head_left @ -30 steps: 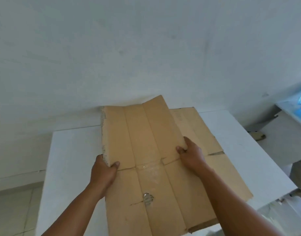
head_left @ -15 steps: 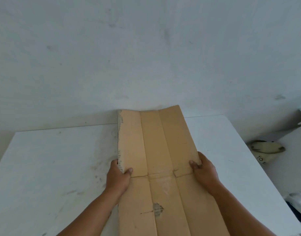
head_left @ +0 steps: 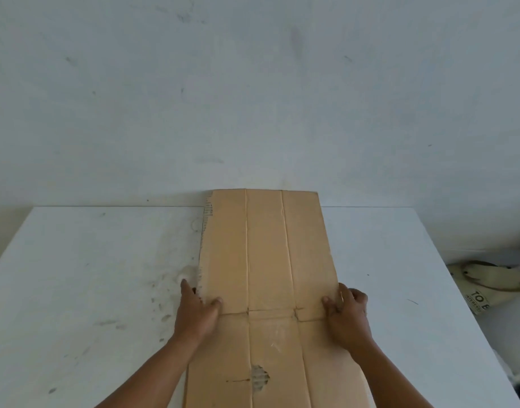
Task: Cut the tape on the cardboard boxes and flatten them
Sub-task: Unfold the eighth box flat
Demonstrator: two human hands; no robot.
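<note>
A flattened brown cardboard box lies lengthwise on the white table, its far end reaching the wall. It has two long creases, a cross fold between my hands and a torn hole near the front. My left hand holds its ragged left edge, thumb on top at the cross fold. Over on the right edge, my right hand holds the same fold line, thumb on the cardboard and fingers curled at the edge. No cutting tool is in view.
A pale wall rises right behind the table. The tabletop left of the cardboard is scuffed and stained. Off the table's right side, a light sandal and a printed bag lie on the floor.
The cardboard came down from a raised, tilted hold and shifted left, and now lies flat and straight on the table. Both hands stayed on its edges. A second sheet seen beneath it earlier is out of view.
</note>
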